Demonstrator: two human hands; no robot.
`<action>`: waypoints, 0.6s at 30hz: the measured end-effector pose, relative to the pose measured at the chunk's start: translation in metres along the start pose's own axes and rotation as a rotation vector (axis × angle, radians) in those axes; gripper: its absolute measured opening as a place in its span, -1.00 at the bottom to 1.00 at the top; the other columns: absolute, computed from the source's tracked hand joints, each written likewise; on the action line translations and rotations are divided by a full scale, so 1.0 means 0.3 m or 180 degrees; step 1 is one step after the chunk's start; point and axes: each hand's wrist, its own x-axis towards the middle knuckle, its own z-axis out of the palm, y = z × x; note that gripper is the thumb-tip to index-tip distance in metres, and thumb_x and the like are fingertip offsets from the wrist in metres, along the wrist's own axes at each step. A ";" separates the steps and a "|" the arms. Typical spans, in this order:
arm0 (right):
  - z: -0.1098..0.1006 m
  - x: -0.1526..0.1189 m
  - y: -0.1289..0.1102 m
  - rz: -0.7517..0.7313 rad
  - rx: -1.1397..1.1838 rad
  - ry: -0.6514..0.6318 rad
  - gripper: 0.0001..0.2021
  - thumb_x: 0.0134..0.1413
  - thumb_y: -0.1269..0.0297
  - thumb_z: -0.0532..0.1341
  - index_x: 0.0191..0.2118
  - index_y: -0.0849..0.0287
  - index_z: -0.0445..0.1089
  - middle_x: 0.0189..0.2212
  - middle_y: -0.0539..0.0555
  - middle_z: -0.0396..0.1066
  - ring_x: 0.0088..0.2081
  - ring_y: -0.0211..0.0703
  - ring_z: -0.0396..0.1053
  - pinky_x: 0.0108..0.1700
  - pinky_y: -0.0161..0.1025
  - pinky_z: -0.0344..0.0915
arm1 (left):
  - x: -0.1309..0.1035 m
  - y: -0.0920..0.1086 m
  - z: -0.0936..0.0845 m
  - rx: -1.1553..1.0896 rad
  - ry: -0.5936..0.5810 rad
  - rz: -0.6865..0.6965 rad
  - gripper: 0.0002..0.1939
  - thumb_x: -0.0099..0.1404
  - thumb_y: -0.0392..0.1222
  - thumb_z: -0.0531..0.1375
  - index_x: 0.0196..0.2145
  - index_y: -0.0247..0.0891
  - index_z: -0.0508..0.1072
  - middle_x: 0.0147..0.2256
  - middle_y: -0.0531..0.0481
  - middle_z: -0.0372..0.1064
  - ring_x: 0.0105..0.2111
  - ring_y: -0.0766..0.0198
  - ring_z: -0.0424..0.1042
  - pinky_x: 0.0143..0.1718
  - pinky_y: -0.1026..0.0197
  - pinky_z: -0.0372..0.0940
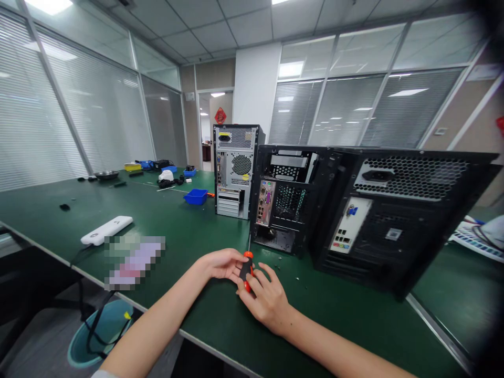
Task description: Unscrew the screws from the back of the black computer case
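A screwdriver (247,269) with a red and black handle is held between my two hands over the green table, its thin shaft pointing up and away toward the middle computer case (291,205). My left hand (227,264) has its fingers closed round the handle's left side. From the right, my right hand (264,294) grips the lower part of the handle with thumb and fingers. Just beyond the hands stand a grey-backed tower (233,173), the black middle case and a larger black case (378,215), their backs facing me.
Small bits lie on the green table (165,278) right of my hands. A white power strip (107,230) and a blurred-out item (136,261) are at left. Blue trays (196,197) and cables are farther back. A teal bin (84,336) stands below the table edge.
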 end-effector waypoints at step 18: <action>-0.011 -0.008 0.001 -0.0284 0.0238 -0.0053 -0.83 0.08 0.40 0.17 -0.20 0.21 0.44 -0.16 0.16 0.42 -0.10 0.03 0.33 -0.02 0.05 0.26 | -0.010 0.010 0.009 0.0135 0.0275 -0.0012 -0.68 0.03 -0.08 0.33 -0.40 -0.40 0.38 -0.52 -0.04 0.42 -0.56 0.32 0.43 -0.56 0.33 0.33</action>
